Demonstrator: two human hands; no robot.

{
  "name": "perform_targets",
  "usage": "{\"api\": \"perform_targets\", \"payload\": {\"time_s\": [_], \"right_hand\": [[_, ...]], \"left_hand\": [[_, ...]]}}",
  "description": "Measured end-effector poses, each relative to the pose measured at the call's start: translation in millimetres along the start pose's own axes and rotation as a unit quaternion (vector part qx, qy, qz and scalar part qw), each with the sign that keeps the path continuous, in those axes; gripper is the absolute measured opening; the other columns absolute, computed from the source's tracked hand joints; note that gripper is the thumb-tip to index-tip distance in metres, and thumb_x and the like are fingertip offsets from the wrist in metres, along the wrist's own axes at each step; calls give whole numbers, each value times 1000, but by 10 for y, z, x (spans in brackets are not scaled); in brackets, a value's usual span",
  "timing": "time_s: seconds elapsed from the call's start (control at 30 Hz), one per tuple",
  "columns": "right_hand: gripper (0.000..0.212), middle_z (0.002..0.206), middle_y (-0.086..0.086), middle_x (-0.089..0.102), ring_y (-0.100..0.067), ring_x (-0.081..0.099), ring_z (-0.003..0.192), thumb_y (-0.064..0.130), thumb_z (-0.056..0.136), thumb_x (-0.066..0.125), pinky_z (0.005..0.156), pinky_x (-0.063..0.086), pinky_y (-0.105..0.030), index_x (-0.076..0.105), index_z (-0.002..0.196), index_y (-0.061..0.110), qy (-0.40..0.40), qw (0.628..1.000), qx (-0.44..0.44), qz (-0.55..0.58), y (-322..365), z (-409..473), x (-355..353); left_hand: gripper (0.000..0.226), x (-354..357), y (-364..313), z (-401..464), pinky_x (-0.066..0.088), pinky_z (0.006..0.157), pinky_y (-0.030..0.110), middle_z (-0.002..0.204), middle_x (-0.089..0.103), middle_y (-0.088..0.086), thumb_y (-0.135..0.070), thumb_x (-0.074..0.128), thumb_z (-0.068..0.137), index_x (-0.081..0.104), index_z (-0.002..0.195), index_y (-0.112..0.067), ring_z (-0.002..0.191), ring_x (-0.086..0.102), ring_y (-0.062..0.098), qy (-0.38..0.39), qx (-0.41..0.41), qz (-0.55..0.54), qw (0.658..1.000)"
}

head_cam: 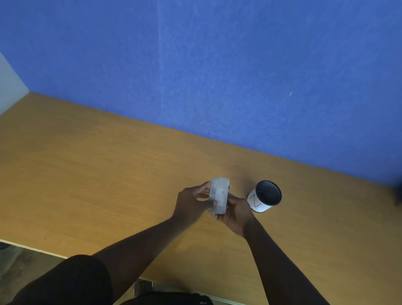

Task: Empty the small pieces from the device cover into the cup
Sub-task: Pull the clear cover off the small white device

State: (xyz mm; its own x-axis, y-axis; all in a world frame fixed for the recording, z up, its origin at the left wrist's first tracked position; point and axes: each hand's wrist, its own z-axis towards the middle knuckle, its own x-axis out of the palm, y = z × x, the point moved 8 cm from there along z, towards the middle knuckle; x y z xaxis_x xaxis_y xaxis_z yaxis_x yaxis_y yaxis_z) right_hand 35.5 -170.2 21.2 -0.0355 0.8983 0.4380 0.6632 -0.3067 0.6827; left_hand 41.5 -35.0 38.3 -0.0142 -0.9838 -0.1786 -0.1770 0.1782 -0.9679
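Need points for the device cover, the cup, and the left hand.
device cover point(218, 195): head view, on its translucent flat face.
cup point(259, 206): head view, on the white outer wall beside the marking.
left hand point(190, 201): head view, on the back of the hand.

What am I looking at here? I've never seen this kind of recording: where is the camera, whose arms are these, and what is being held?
There is no machine here. One wide-angle camera sits on a person's head and looks forward and down, so the two bare arms come up from the bottom of the picture. The left hand and right hand together hold a translucent device cover above a wooden table. Small pieces inside the cover cannot be made out. Just to the right, apart from the hands, a white cup with a dark inside stands on the table. Behind is a blue wall.
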Motion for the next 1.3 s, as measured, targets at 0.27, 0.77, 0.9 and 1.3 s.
{"api": "perform_targets", "payload": {"time_s": [0.27,0.77,0.9,1.3], "right_hand": [[25,74,-9,57,-21,53,58,20,94,48,56,44,-30,65,102,4,-26,999,7,-19,-36,16,-34],[27,67,-9,66,-13,50,46,28,85,72,44,36,-23,70,103,9,-187,932,-83,-301,352,-30,-72],[25,82,1,71,-9,61,64,35,86,68,54,44,-21,71,100,14,-198,899,-126,-368,434,-28,-12],[13,72,2,72,-6,62,60,24,90,65,59,47,-25,74,89,14,-178,913,-148,-336,423,17,39]], "left_hand": [[59,23,2,71,57,81,21,96,73,-21,-17,80,69,64,124,-29,94,69,-2,39,-15,-2,999],[35,182,238,87,53,78,39,101,68,17,-22,42,101,62,118,0,83,65,27,44,-321,-293,900],[35,201,249,114,54,84,42,112,65,21,-20,42,100,61,120,1,89,65,30,48,-320,-291,900],[31,130,239,228,57,62,37,88,71,15,-34,50,97,68,99,-9,71,69,30,22,-308,-251,917]]}}
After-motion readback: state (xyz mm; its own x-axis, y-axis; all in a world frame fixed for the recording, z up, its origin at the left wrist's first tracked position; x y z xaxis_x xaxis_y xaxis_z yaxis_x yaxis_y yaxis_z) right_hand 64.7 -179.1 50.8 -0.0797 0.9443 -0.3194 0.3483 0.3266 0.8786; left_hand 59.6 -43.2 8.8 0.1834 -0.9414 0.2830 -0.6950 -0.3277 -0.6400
